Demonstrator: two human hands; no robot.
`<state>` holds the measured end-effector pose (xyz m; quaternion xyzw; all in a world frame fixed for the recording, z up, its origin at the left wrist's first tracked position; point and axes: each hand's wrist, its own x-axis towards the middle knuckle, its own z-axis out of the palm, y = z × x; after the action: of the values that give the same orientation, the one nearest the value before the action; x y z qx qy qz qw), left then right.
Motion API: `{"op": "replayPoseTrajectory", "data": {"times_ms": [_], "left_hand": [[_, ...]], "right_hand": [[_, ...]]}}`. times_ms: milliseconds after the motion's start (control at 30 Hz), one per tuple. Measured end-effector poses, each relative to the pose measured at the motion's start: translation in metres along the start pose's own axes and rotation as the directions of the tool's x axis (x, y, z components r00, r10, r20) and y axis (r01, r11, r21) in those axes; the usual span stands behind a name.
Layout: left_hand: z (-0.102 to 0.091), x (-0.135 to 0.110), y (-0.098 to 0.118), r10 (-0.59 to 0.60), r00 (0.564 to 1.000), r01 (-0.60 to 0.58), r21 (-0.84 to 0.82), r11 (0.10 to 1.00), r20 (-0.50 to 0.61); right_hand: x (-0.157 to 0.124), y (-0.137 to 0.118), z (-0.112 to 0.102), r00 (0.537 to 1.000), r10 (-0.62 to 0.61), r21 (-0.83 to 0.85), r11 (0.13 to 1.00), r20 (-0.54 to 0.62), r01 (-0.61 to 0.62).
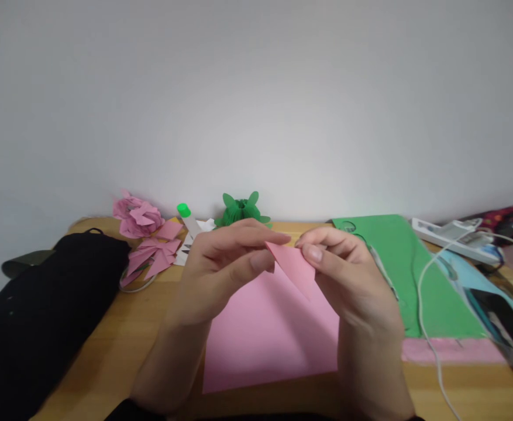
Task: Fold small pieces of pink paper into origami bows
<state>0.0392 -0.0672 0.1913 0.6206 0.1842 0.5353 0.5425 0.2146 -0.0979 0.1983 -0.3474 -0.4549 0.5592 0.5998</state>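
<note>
From the head view, both forearms are seen reaching in from the lower edge, with the wrists raised and the fingers turned toward each other. A folded pink paper (pixel 295 268) is pinched between thumb and fingers of the right hand (pixel 348 272); the left hand (pixel 227 266) is curved about its other edge, thumb and forefinger spread slightly, and whether it is gripped there cannot be told. The folded piece is held between the hands, above a larger pink sheet (pixel 256 345) laid flat on the wooden counter (pixel 107 345). Along the back, a pink paper flower (pixel 137 216), a glue stick (pixel 187 219) and a green paper figure (pixel 241 211) are set near a plain pale wall (pixel 256 105). At the right, green paper (pixel 388 251) is crossed by a white cable (pixel 421 292); at the left, a black bag (pixel 63 286) is placed.
</note>
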Motion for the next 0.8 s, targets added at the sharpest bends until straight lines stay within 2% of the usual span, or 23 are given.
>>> {"op": "replayPoseTrajectory", "data": {"times_ms": [167, 333, 400, 533, 667, 733, 800], "left_hand": [[-0.001, -0.003, 0.000, 0.006, 1.000, -0.006, 0.034, 0.999, -0.005], [0.005, -0.007, 0.002, 0.130, 0.981, -0.091, 0.254, 0.963, -0.144], [0.007, -0.008, 0.003, 0.157, 0.976, -0.105, 0.301, 0.948, -0.154], [0.009, -0.009, 0.002, 0.076, 0.987, -0.031, 0.300, 0.953, -0.139], [0.012, -0.009, 0.000, -0.020, 0.990, 0.052, 0.241, 0.969, -0.136], [0.013, -0.008, -0.001, -0.040, 0.993, 0.062, 0.205, 0.977, -0.114], [0.014, -0.006, -0.001, -0.040, 0.993, 0.061, 0.190, 0.980, -0.113]], "right_hand": [[0.000, 0.000, 0.000, 0.999, -0.007, -0.050, 0.999, -0.050, 0.004], [-0.002, 0.002, -0.001, 0.992, -0.046, -0.061, 0.997, -0.118, 0.039], [-0.004, 0.002, 0.000, 0.985, -0.098, -0.090, 0.992, -0.142, 0.086], [-0.009, 0.005, 0.001, 0.962, -0.208, -0.222, 0.961, -0.179, 0.167], [-0.016, 0.008, 0.003, 0.911, -0.350, -0.459, 0.861, -0.219, 0.220], [-0.018, 0.007, 0.005, 0.902, -0.397, -0.540, 0.803, -0.170, 0.252], [-0.018, 0.004, 0.007, 0.910, -0.410, -0.576, 0.760, -0.064, 0.302]]}}
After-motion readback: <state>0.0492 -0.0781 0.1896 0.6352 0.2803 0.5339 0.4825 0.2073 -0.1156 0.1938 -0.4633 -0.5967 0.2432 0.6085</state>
